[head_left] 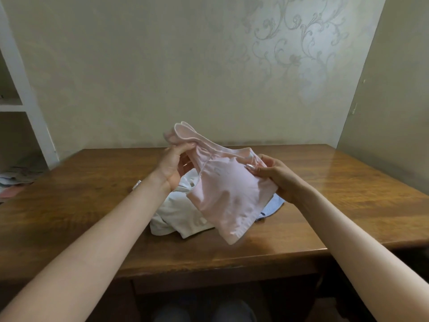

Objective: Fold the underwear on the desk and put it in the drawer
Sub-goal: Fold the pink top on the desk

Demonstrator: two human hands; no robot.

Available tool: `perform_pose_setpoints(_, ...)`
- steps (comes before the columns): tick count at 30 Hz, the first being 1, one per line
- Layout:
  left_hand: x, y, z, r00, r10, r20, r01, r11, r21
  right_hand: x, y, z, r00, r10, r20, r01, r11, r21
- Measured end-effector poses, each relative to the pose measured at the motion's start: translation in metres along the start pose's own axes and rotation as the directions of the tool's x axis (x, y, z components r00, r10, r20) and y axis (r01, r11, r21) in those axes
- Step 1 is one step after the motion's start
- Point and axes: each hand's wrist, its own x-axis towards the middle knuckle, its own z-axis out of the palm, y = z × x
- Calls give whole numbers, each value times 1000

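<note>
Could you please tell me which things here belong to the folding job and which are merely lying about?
Job: pink underwear, held by left hand and right hand; white garment and blue garment on the desk.
Lying about: white shelf unit, cloths on its lower shelf.

Pink underwear top (227,196): pale, soft knit with a ribbed hem band. It is held clear of the desk (325,205). Its bunched strap end is gripped in the left hand (173,167), and its side edge is pinched by the right hand (276,177). The body hangs slack between and below both hands, hem lowest.

White garment (176,212): crumpled and unfolded, lying on the desk directly beneath the left hand.

Light blue garment (271,206): on the desk under the right hand, mostly covered by the pink piece.

Drawer (209,283): apparently the closed dark panel under the near desk edge, below both forearms. The view there is dim.
</note>
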Motion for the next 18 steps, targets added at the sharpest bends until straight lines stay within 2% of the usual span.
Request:
perform_pose_setpoints(3, 4, -2, 9, 999, -39, 25, 38, 998, 49, -12, -4, -11, 1000, 21, -13, -22, 998, -55)
perform_pose_setpoints(7, 5, -14, 42, 997, -46, 66, 45, 999, 17, -42, -13, -41, 995, 51, -91, -62, 991, -117)
perform_pose_setpoints(10, -2, -33, 82, 981, -97, 168, 98, 995, -1, -81, -23, -83, 982, 84, -171, -110, 983, -149)
perform_pose_setpoints(12, -10, -53, 123, 947, -150, 284, 142, 989, 49, -119, -23, -122, 958, 99, -267, -149, 974, -173)
perform_pose_setpoints(14, -23, -75, 163, 928, -138, 346, 104, 988, 116, -160, -15, -160, 928, 119, -354, -192, 965, -177)
perform_pose_setpoints(18, -52, -124, 238, 909, -21, 417, -106, 955, 278, -228, 15, -215, 844, 129, -520, -282, 932, -227)
